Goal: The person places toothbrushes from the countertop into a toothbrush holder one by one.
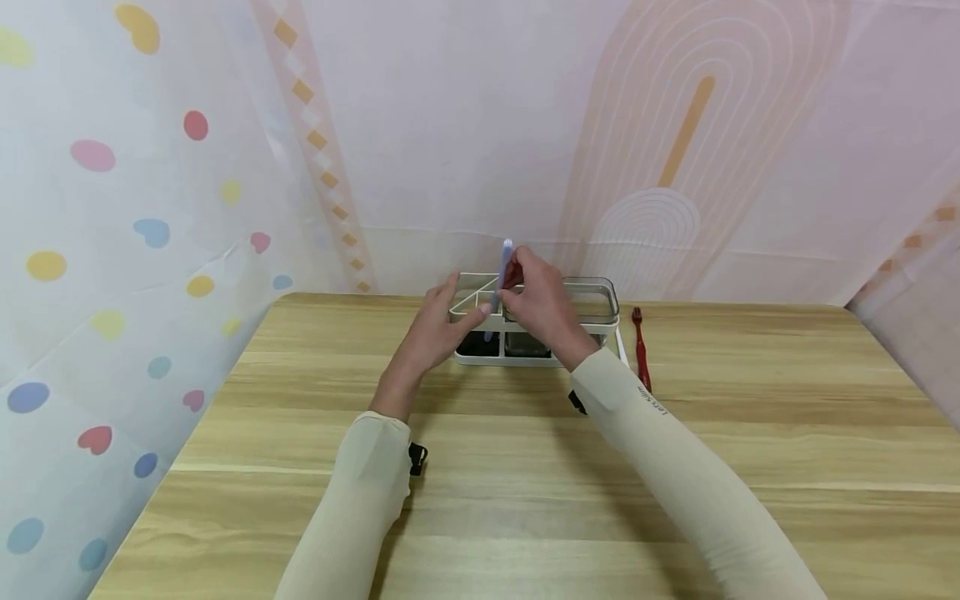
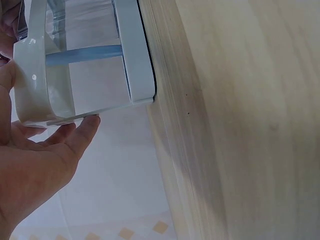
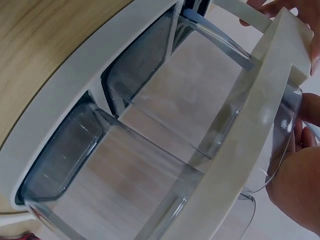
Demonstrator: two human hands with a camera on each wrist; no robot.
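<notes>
While my head view shows both sleeves reaching across the wooden table (image 1: 525, 467), my left hand (image 1: 435, 329) rests open-fingered against the white organizer's (image 1: 480, 357) left end. My right hand (image 1: 542, 304) pinches a blue stick (image 1: 504, 265) upright over it. Only the right wrist view reveals clear bins (image 3: 75, 150) inside. A red toothbrush (image 1: 641, 350) lies just right of the organizer.

We see a red toothbrush (image 1: 640, 350) lying on the wooden table (image 1: 525, 500), bristles toward the wall. Behind hang a patterned backdrop (image 1: 675, 150) and a sheer curtain (image 1: 112, 250) (coloured dots and hearts).
</notes>
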